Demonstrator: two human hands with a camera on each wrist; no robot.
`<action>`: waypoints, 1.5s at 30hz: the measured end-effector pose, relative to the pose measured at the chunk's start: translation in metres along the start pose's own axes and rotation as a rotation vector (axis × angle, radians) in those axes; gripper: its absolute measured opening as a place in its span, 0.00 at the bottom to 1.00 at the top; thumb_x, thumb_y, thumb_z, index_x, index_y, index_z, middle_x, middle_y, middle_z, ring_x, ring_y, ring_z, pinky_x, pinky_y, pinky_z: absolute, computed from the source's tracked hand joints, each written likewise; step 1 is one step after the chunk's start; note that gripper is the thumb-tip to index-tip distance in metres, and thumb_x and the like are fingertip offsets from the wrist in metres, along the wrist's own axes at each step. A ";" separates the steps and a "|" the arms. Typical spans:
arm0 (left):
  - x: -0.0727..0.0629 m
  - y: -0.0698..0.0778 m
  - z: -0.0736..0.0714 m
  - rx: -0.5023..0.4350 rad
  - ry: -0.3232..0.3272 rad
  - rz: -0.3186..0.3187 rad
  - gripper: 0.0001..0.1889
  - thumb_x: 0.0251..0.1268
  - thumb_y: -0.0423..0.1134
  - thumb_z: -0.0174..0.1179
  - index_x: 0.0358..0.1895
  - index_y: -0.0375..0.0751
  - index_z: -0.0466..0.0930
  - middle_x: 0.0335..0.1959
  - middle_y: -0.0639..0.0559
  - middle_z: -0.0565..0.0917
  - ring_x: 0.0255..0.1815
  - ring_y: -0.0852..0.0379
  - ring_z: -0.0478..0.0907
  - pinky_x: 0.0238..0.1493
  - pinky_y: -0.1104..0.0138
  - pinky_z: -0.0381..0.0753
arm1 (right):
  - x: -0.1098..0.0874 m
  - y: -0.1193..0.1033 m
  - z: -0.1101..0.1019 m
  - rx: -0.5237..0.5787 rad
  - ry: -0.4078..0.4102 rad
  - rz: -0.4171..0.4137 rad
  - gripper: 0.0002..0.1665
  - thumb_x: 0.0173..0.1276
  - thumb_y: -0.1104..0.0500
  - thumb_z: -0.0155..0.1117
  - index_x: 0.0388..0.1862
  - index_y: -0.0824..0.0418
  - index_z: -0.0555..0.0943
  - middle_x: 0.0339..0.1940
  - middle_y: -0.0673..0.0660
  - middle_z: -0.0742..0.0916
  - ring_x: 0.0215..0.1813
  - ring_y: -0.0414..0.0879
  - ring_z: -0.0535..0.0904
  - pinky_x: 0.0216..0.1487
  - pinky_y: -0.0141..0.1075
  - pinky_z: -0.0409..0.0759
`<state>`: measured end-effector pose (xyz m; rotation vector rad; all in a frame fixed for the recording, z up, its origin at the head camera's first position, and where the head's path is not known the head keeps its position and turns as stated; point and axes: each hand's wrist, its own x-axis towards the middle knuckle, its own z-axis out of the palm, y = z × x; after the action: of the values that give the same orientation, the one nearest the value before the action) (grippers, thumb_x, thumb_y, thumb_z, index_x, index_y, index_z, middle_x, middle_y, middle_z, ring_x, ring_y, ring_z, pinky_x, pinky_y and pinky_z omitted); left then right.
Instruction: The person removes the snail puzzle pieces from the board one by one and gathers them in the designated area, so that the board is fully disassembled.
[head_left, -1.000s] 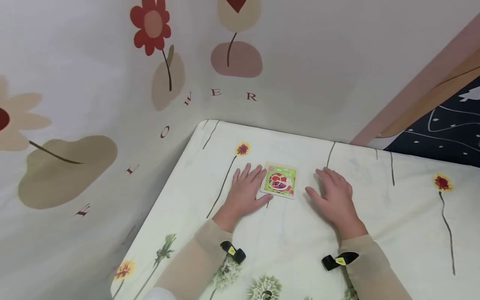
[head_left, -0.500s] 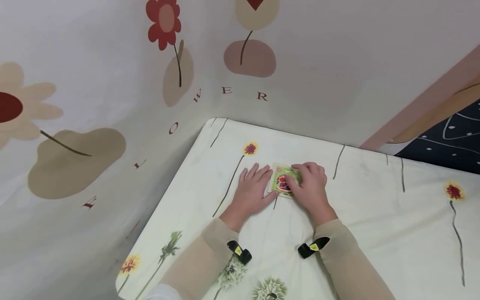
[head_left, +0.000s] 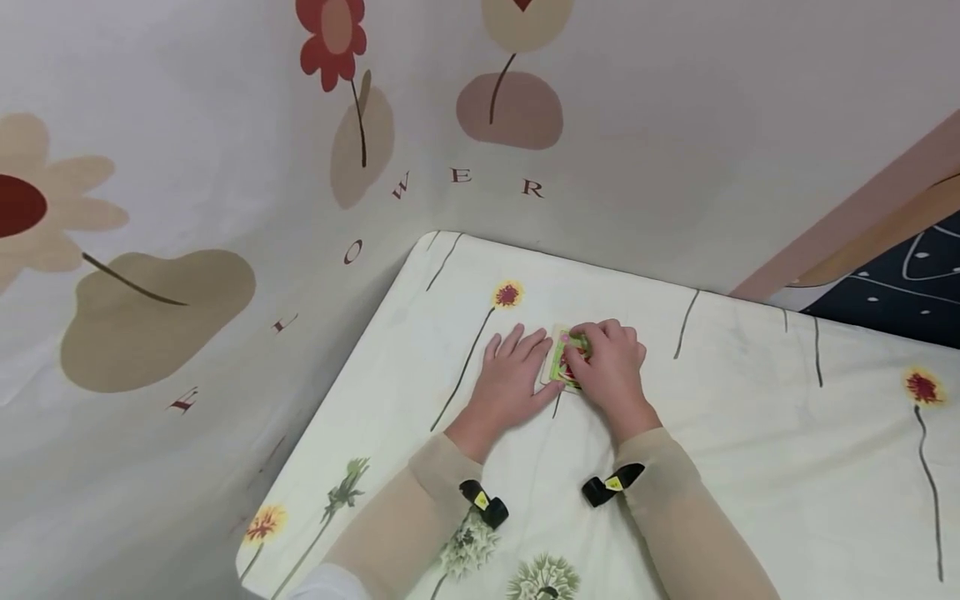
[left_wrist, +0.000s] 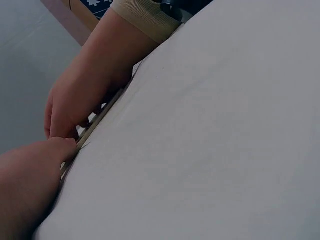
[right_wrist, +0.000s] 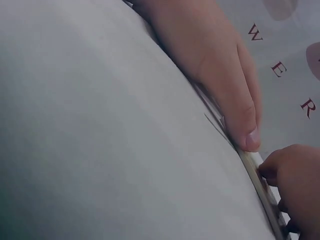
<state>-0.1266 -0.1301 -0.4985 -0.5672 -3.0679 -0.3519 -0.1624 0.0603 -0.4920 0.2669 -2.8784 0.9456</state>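
Note:
A small square picture board (head_left: 557, 360), green with a red and purple figure, lies flat on the white flowered cloth; it looks like a child's jigsaw puzzle. My left hand (head_left: 510, 379) rests beside it with spread, straight fingers, thumb at its near left corner. From the right, my right hand (head_left: 617, 367) covers much of the picture, thumb and fingers bent with their tips on it. In the right wrist view, the right thumb tip touches the top of the thin board (right_wrist: 265, 195). Whether those fingertips pinch a piece is hidden.
Printed cloth walls (head_left: 630, 183) rise behind and to the left of the table (head_left: 750, 417), marking its back and left edges. Each wrist wears a black strap with a small camera (head_left: 597, 492).
My right hand has come in from the right onto the board, and its thumb and fingers have drawn closer together. My left hand stays beside the board. The head view has shifted slightly.

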 end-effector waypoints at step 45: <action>-0.001 0.000 -0.007 -0.018 -0.005 0.010 0.38 0.79 0.68 0.51 0.82 0.51 0.66 0.84 0.54 0.64 0.86 0.44 0.51 0.81 0.40 0.49 | 0.001 0.001 -0.013 0.064 0.012 -0.118 0.18 0.70 0.61 0.75 0.58 0.58 0.91 0.57 0.58 0.89 0.60 0.60 0.77 0.63 0.66 0.61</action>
<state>-0.1261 -0.1316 -0.4919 -0.5850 -3.0687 -0.3795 -0.1628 0.0684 -0.4824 0.4292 -2.7890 1.0151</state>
